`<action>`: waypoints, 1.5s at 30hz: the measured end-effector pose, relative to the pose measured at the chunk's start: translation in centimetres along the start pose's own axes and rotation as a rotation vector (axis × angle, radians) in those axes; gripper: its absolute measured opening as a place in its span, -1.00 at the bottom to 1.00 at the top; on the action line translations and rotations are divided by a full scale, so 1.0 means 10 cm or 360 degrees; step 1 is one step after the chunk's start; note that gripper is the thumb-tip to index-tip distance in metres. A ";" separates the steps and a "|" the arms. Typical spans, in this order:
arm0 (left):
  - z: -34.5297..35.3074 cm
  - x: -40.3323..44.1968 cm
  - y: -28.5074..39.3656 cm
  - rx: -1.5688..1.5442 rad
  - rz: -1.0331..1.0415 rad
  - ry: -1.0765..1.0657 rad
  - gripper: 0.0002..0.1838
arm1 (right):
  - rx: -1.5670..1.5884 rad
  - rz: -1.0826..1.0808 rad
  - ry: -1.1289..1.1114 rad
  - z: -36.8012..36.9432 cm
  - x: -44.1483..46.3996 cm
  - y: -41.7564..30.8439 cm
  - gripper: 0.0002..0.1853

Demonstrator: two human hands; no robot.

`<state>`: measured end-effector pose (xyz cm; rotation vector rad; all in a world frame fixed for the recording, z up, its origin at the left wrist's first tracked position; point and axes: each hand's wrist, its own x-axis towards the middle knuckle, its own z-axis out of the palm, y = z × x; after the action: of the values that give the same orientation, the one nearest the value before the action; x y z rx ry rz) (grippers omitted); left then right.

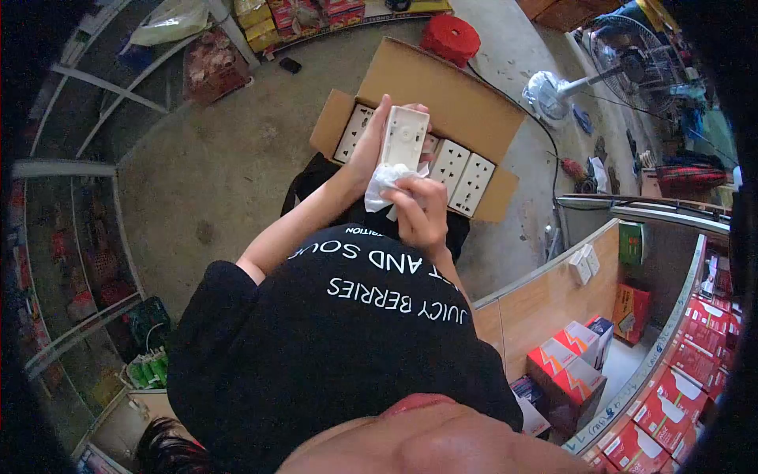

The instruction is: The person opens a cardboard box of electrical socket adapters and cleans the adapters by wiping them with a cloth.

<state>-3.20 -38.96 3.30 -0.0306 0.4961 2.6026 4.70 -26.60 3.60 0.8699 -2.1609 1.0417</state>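
Over the open brown cardboard box (330, 126), a white oblong plastic casing (406, 141) is being gripped by the left hand (369, 153), long axis toward the far flap (466, 99), crumpled white cloth (380, 189) being pinched at its near end by the right hand (424, 208).

**My left hand (369, 156) and right hand (429, 212), close together**

My left forearm (304, 209) stretches far and rightward, bare below the elbow, its thumb (384, 112) pointing far. Just nearer and to the right, my right hand bends its fingers (412, 189) leftward in a pinch; its forearm shows only partly.
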 end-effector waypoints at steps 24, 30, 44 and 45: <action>-0.13 -0.08 -0.11 0.0066 0.0100 -0.0358 -0.36 | -0.0163 0.0292 -0.0166 0.13 0.35 0.04 -0.33; -0.19 0.05 0.01 -0.0258 -0.0055 -0.0482 -0.32 | -0.0360 0.0333 -0.0293 0.16 0.13 -0.02 -0.33; -0.21 -0.11 -0.14 0.0442 0.0157 0.0042 -0.44 | -0.0280 0.0447 -0.0090 0.27 0.59 0.19 -0.39; -0.22 -0.11 -0.13 0.0306 0.0194 -0.0084 -0.44 | -0.0227 0.0463 -0.0142 0.29 0.53 0.14 -0.39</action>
<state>-1.75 -39.15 0.95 0.1363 0.7477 2.6533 -0.24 -29.86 5.27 0.5567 -2.4564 0.9837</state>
